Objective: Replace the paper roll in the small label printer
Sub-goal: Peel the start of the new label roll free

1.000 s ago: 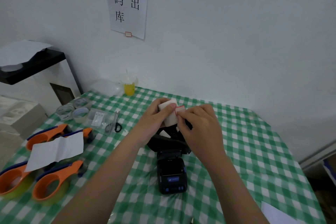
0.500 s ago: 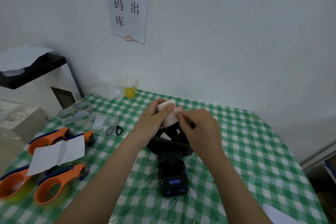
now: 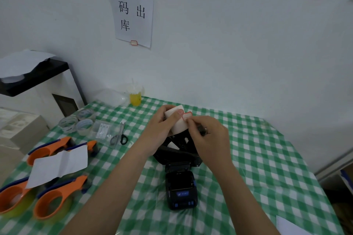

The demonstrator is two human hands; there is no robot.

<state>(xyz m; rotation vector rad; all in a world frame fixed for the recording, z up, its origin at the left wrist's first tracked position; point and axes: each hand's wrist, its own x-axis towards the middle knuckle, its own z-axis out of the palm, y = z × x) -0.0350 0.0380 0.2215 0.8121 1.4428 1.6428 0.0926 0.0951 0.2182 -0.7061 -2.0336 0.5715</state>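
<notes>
A small black label printer (image 3: 181,187) with blue buttons lies on the green checked tablecloth (image 3: 257,158), its lid (image 3: 177,150) swung open toward the far side. Above the open lid I hold a white paper roll (image 3: 176,122). My left hand (image 3: 162,129) wraps around the roll from the left, thumb on top. My right hand (image 3: 208,135) pinches a red-bordered label (image 3: 187,115) at the roll's loose end. The roll's lower part is hidden by my fingers.
Three orange tape dispensers (image 3: 51,202) and a folded white sheet (image 3: 59,166) lie at the left. Scissors (image 3: 119,137), clear tape rolls (image 3: 76,123) and a small plastic bag (image 3: 102,129) sit further back. A yellow cup (image 3: 135,97) stands by the wall. Paper (image 3: 288,225) lies bottom right.
Both hands stay on the roll above the printer. My right fingers have shifted slightly at the label on the roll's end. The camera has tilted a little.
</notes>
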